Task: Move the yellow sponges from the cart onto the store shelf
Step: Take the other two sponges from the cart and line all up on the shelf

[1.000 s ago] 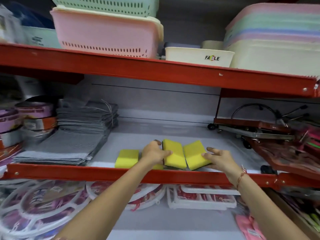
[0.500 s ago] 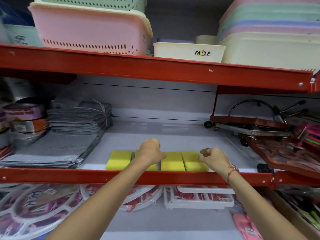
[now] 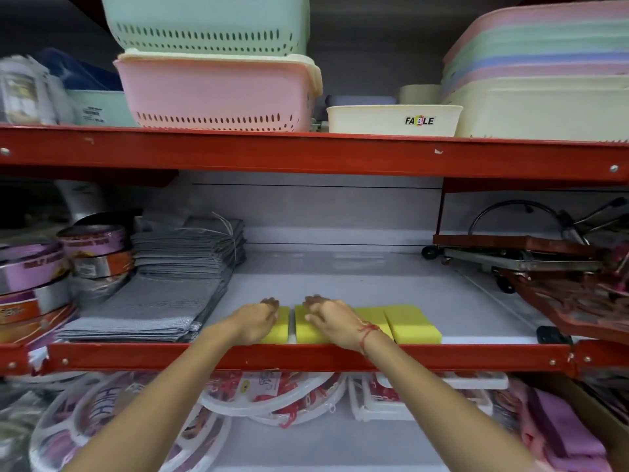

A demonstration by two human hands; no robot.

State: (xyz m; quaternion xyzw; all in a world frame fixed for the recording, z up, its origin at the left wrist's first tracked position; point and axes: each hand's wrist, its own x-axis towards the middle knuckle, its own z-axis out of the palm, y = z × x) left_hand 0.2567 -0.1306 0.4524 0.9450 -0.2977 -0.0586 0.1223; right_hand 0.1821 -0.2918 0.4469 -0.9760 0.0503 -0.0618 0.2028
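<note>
Resting on a row of yellow sponges (image 3: 413, 323) at the front edge of the middle store shelf (image 3: 340, 277), just behind its red front rail (image 3: 306, 357). Left hand (image 3: 253, 321) laid palm down on the leftmost sponge (image 3: 279, 327), fingers curled loosely over its top, not clamped around it. Right hand (image 3: 332, 320) laid the same way on the next sponge (image 3: 306, 330), fingers bent and draped over the far edge; whether pressing or merely touching, cannot tell. Red thread (image 3: 367, 332) tied around the right wrist. Narrow gap between the two sponges under the hands; further right, two more lying flat and side by side, touching each other. Folded grey cloths (image 3: 163, 301) stacked just left of the sponges, round tins (image 3: 51, 270) beyond them. Reddish metal wares (image 3: 561, 267) piled at the right end of the same shelf, well apart from the sponges. Pink basket (image 3: 218, 93) and cream tub (image 3: 391, 120) standing on the shelf above.
</note>
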